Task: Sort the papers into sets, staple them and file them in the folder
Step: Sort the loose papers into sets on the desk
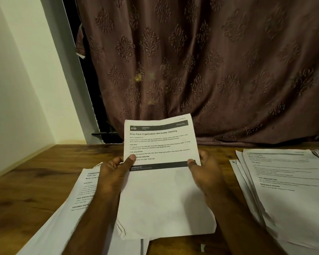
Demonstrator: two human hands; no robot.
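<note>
the person holds one printed sheet (160, 162) up over the wooden tabletop (26, 190). the left hand (112, 173) grips its left edge with the thumb on the front, and the right hand (204, 170) grips the right edge in the same way. one paper pile (85, 192) lies under the left arm, and another paper stack (284, 184) lies at the right. a brown curtain (210, 61) hangs behind.

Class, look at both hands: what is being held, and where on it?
A printed sheet, pinched by its side edges: left hand at its left edge, right hand at its right.
</note>
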